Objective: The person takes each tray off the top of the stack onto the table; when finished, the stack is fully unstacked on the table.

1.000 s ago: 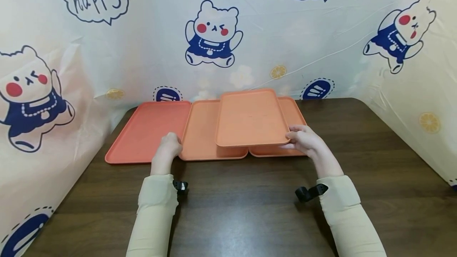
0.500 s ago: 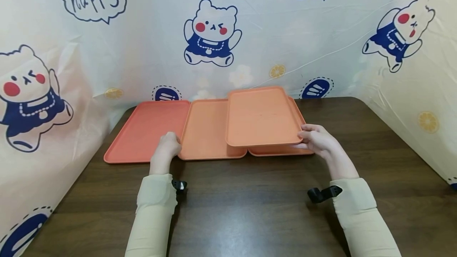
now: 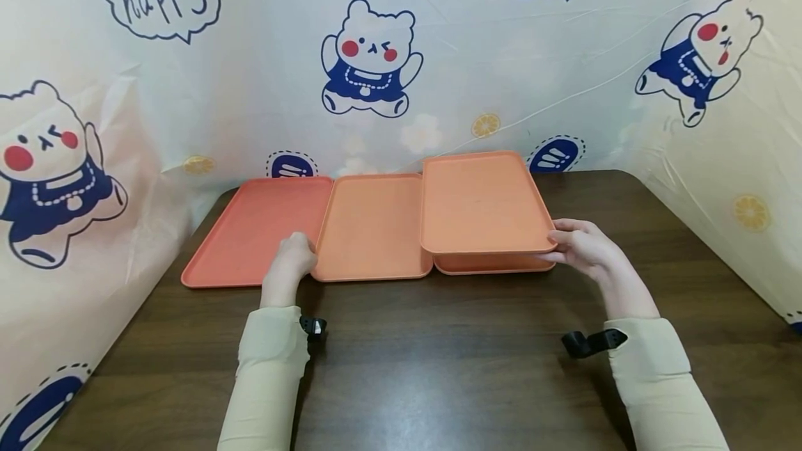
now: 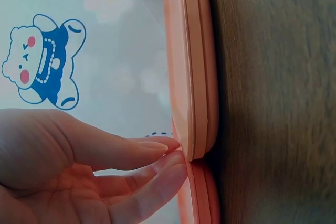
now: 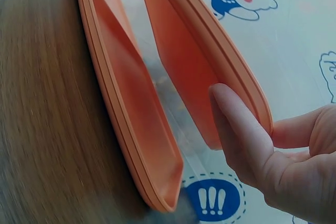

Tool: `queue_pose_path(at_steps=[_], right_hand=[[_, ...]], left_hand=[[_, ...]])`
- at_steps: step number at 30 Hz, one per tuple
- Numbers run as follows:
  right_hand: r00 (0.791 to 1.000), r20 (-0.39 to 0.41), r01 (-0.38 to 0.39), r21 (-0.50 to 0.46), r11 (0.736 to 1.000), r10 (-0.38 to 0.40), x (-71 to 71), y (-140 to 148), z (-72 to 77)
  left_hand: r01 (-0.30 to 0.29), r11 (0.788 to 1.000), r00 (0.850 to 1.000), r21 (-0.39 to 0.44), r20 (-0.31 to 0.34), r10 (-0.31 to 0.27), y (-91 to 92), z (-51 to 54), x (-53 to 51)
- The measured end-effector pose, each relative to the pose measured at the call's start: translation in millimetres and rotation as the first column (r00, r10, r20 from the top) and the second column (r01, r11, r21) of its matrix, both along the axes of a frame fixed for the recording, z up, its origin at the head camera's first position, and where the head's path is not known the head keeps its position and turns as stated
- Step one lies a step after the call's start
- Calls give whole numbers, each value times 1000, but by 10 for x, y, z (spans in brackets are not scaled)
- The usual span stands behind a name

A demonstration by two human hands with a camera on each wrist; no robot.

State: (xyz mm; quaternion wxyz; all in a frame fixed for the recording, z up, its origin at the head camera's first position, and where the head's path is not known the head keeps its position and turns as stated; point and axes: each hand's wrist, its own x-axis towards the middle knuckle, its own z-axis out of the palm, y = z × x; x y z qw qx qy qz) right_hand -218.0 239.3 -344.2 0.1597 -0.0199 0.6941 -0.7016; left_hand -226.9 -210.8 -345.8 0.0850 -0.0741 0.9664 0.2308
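Three trays lie in a row: a coral-red tray at left, an orange tray in the middle, and another orange tray at right, mostly hidden from the head view. Above the right one, my right hand holds up a further orange tray by its near right corner. The right wrist view shows a gap between this held tray and the lower tray. My left hand pinches at the seam between the red and middle trays; its fingertips meet at the middle tray's corner rim.
The trays rest along the far side of a dark brown wooden table. A printed curtain with cartoon bears hangs behind and at both sides. A black wrist camera sits on the right sleeve, another on the left.
My right hand has carried the held tray to the right, from overlapping the middle and right trays to over the right one. The left hand has stayed at the seam.
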Motion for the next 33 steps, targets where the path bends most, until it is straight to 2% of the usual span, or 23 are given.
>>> queue_pose_path(at_steps=[7,15,20,24,33], right_hand=[[999,35,21,22,1000,-22,7,169,36],[999,37,35,33,999,-36,-7,333,23],[998,27,50,70,996,-52,-1,483,15],[998,22,57,48,997,-58,-7,588,7],[997,18,73,-5,997,-73,-3,731,11]], left_hand=[[-6,1000,1000,6,3,6,11,7,10],[-16,1000,1000,6,15,16,-2,11,-6],[3,1000,1000,8,-8,-3,3,4,10],[9,1000,1000,14,-24,-9,6,-1,8],[21,1000,1000,22,-4,-21,-23,-24,-3]])
